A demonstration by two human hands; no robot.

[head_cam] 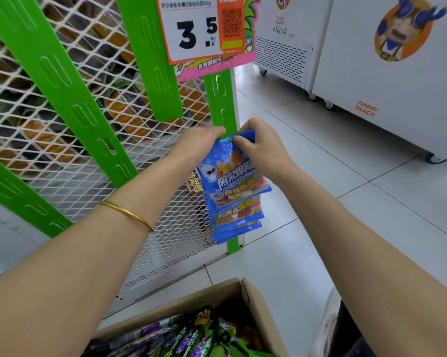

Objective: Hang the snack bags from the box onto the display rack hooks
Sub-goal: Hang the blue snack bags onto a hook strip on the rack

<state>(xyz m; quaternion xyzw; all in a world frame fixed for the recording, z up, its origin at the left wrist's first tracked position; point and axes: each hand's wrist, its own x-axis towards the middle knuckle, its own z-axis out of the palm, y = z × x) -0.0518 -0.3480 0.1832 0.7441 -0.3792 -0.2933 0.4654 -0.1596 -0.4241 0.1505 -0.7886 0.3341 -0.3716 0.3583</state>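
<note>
A blue snack bag (234, 176) is being held against the lower part of a green display strip (221, 104), above more blue bags (239, 220) hanging there. The left hand (199, 144) and right hand (262, 149) are pinching its top corners, fingers curled. A cardboard box (259, 313) of snacks is sitting on the tiled floor (320, 176) below.

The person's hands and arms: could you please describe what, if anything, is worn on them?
No sleeves are in view on either arm. The left hand and right hand wear no gloves, and no rings show. A thin, plain gold-coloured bangle circles the left wrist; the right wrist carries nothing.
</note>
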